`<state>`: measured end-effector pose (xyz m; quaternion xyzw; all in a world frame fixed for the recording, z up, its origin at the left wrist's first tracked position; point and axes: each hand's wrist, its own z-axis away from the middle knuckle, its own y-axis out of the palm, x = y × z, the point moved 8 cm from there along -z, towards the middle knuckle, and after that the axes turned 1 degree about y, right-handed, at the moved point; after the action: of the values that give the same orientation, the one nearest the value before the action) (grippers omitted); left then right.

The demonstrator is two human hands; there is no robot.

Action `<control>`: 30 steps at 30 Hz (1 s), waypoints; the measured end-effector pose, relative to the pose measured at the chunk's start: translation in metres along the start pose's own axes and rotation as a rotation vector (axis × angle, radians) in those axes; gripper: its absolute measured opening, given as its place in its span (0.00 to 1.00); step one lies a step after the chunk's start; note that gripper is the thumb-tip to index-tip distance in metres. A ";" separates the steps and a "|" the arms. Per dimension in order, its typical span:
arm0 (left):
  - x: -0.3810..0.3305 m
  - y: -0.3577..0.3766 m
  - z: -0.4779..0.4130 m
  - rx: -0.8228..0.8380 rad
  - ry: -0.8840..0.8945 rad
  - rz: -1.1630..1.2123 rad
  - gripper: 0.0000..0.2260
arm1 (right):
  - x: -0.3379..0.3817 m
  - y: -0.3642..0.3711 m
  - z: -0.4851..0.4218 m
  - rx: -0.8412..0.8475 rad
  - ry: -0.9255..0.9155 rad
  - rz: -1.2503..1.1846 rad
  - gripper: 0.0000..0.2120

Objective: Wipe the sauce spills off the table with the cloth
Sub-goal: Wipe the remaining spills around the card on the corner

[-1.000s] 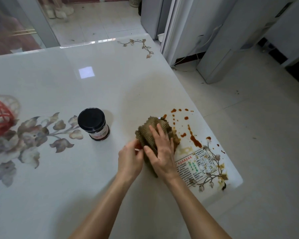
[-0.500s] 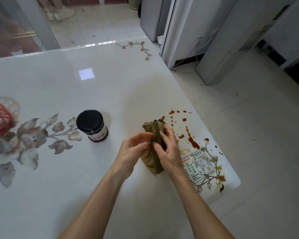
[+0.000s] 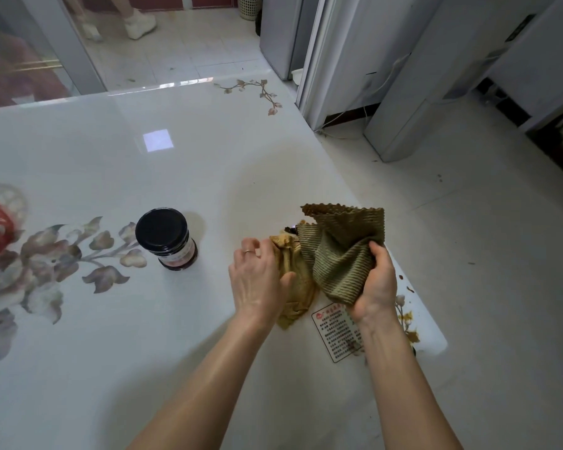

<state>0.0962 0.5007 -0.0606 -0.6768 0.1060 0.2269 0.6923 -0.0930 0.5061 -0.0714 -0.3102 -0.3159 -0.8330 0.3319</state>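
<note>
White table, cloth gripped by left hand, right hand

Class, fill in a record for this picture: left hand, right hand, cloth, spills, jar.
left hand: holds the yellowish part of the cloth on the table
right hand: fingers grip the green ribbed part, lifted
cloth: bunched, held between both hands
spills: few reddish-brown spots visible beside the right wrist
jar: upright, black lid on, left of the hands
</note>
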 end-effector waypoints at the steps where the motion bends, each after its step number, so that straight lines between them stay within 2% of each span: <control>1: -0.001 0.004 -0.005 0.026 -0.013 -0.028 0.25 | -0.001 -0.002 0.001 0.000 0.011 -0.014 0.13; 3: 0.003 0.011 -0.014 0.091 -0.046 -0.094 0.24 | 0.000 -0.005 0.004 -0.002 0.023 -0.042 0.13; 5: 0.004 0.016 -0.021 0.127 -0.036 -0.117 0.17 | 0.002 -0.009 0.005 -0.018 0.024 -0.075 0.14; 7: 0.001 0.017 -0.023 0.129 -0.001 -0.068 0.08 | 0.003 -0.012 0.005 -0.021 0.025 -0.098 0.15; 9: 0.001 0.014 -0.022 0.123 -0.006 0.049 0.03 | 0.002 -0.017 0.006 -0.046 0.043 -0.131 0.15; 14: 0.004 -0.006 -0.017 0.169 -0.217 0.803 0.06 | -0.007 -0.027 0.010 -0.095 0.115 -0.198 0.18; 17: -0.016 -0.023 -0.014 0.330 -0.281 1.351 0.10 | -0.017 -0.023 0.010 -0.042 0.155 -0.200 0.17; 19: -0.032 -0.033 -0.013 0.473 -0.257 1.522 0.10 | -0.024 -0.013 0.015 0.008 0.204 -0.221 0.19; 21: -0.037 -0.035 -0.012 0.540 -0.237 1.495 0.10 | -0.030 0.002 0.020 0.116 0.256 -0.222 0.24; 22: -0.035 -0.033 -0.013 0.519 -0.228 1.397 0.10 | -0.031 0.009 0.022 0.172 0.270 -0.190 0.27; 24: -0.018 -0.032 -0.020 0.359 -0.172 1.022 0.11 | -0.038 0.017 0.024 0.220 0.285 -0.105 0.30; 26: -0.002 -0.040 -0.024 0.148 -0.093 0.648 0.11 | -0.043 0.024 0.023 0.229 0.322 -0.092 0.25; 28: 0.011 -0.045 -0.021 0.030 -0.106 0.516 0.12 | -0.045 0.029 0.021 0.215 0.340 -0.086 0.22; 30: 0.026 -0.041 -0.017 0.020 -0.170 0.503 0.13 | -0.038 0.031 0.021 0.185 0.264 -0.064 0.22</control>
<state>0.1406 0.4890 -0.0376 -0.6009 0.2147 0.4469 0.6270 -0.0412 0.5166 -0.0764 -0.1561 -0.3546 -0.8440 0.3710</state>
